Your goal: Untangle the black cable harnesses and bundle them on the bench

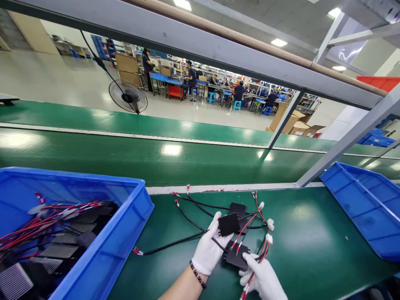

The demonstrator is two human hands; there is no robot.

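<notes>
Both my hands wear white gloves over the green table (312, 241). My left hand (208, 249) pinches a small black square module (228, 224) with black and red wires trailing from it. My right hand (261, 278) grips a second black module (236, 257) by its lower edge, with red and black leads and white connectors (269, 231) beside it. A third black module (238, 208) lies on the table just beyond, its black cables (187, 216) spread to the left.
A blue bin (103, 250) at the left holds several black finned modules with red wires. Another blue tray (365, 208) lies at the right. A green conveyor belt (156, 154) runs beyond the table, under a grey frame. People work at far benches; a fan stands there.
</notes>
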